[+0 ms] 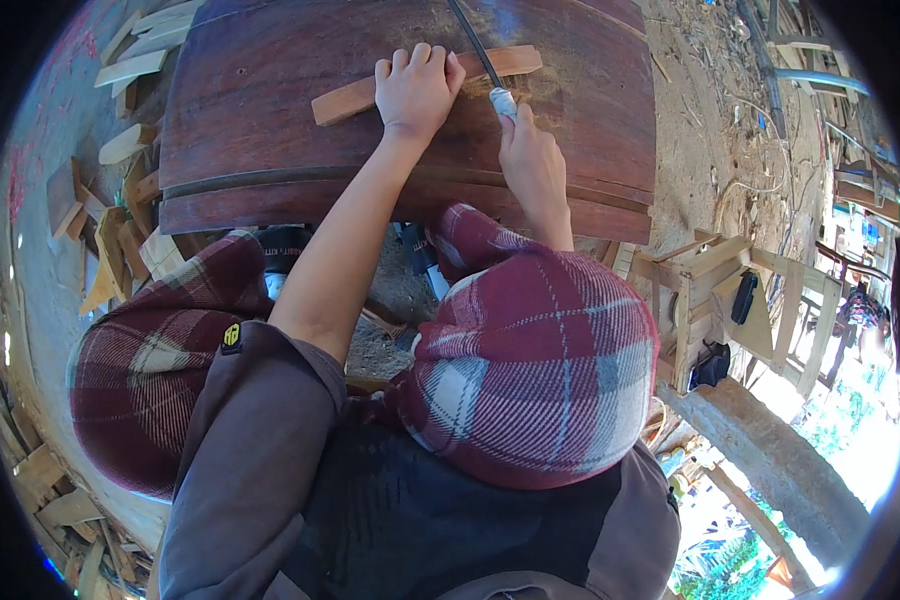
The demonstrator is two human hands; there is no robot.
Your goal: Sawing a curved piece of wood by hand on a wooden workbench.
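Note:
A strip of reddish-brown wood (513, 61) lies at a slant across the dark wooden bench top (270, 60). My left hand (415, 92) is closed over its middle, knuckles up, pressing it to the bench. In my right hand (534, 160) is the pale, wrapped grip of a long, narrow dark-bladed tool (478, 48). The blade crosses the strip right of my left hand and runs on past the top of the picture. Whether it touches the wood I cannot tell, nor whether it is a saw or a file.
Sawdust is scattered on the bench near the strip's right end. Wood offcuts (120, 145) lie on the ground to the left. At the right stands a rough wooden frame (705, 290) with dark objects on it. My knees, in checked red cloth (540, 360), are close to the bench's near edge.

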